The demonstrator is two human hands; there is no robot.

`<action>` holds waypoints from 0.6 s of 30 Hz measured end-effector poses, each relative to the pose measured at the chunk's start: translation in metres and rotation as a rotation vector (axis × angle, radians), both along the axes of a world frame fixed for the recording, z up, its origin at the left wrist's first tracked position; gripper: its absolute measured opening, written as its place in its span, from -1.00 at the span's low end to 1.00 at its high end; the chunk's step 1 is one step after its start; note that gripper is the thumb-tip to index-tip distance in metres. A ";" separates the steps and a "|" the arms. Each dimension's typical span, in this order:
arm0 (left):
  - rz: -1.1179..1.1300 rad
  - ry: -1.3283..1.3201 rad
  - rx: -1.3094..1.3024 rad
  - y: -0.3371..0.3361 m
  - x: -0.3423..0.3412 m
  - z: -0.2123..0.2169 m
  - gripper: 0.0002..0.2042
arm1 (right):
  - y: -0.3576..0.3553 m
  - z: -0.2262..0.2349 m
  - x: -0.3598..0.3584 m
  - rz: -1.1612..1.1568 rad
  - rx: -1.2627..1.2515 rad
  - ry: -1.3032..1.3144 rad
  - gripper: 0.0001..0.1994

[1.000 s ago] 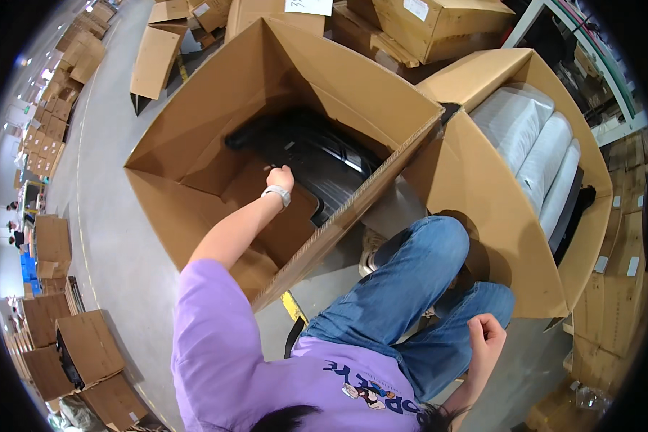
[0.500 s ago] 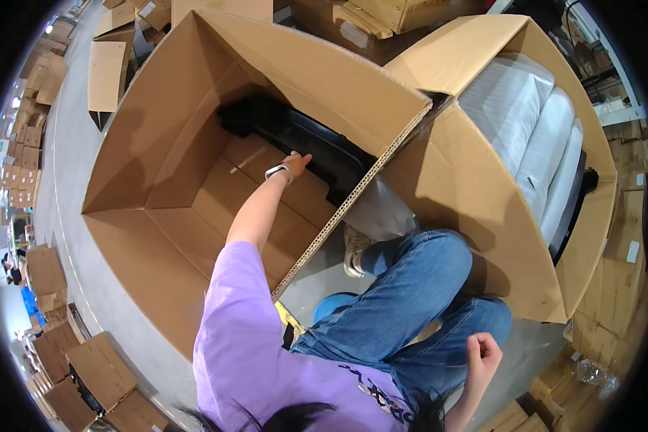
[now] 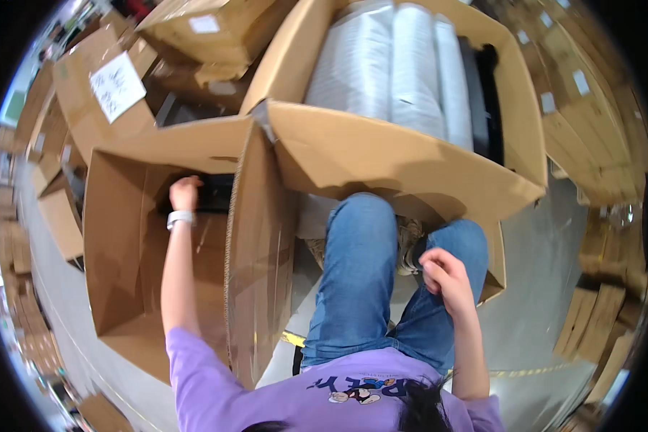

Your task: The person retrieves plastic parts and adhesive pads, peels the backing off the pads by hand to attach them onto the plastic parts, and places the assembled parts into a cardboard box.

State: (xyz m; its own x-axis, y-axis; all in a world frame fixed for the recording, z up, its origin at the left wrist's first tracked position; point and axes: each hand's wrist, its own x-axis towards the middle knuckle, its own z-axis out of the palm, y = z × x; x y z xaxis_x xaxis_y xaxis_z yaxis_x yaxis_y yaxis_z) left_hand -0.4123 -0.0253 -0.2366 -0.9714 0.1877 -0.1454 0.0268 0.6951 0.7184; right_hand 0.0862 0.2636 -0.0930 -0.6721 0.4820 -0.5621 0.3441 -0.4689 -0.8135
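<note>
My left hand reaches down into the deep open carton on the left. Its fingers look bent over the end of a long black plastic part, which lies against the carton's far side. The fingertips show poorly, and the carton's right wall hides the part's other end. My right hand is above my right knee, fingers curled in and nothing visible in them. Ahead, a second open carton holds several white foam-wrapped pieces standing on edge, with black pieces at their right.
Closed cartons are piled at the far left, one bearing a white paper sheet. More cartons stand along the right. My knees are between the two open cartons. Grey floor shows at right.
My view has swung right, so both open cartons appear further left. My left hand has shifted along the black part to its far-left end, its fingers now more bent. My right hand is raised over the knee.
</note>
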 end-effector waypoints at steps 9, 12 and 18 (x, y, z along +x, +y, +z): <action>-0.439 -0.097 0.652 0.216 0.108 0.238 -0.86 | 0.019 -0.046 -0.005 -0.081 -0.320 0.370 -0.76; -0.830 -0.476 0.492 0.331 0.164 0.227 -0.80 | 0.014 -0.053 -0.002 -0.028 -0.249 0.379 -0.71; -1.090 0.348 -0.185 0.554 0.255 0.139 -0.41 | 0.001 -0.056 -0.001 0.007 -0.201 0.562 -0.75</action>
State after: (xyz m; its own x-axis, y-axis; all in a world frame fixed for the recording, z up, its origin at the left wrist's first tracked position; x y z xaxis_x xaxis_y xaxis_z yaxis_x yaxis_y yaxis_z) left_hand -0.1570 0.5283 -0.0971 -0.3007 0.9536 -0.0150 0.8525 0.2758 0.4440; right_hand 0.0857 0.2648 -0.1490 -0.8957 0.3975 -0.1994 -0.1096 -0.6318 -0.7673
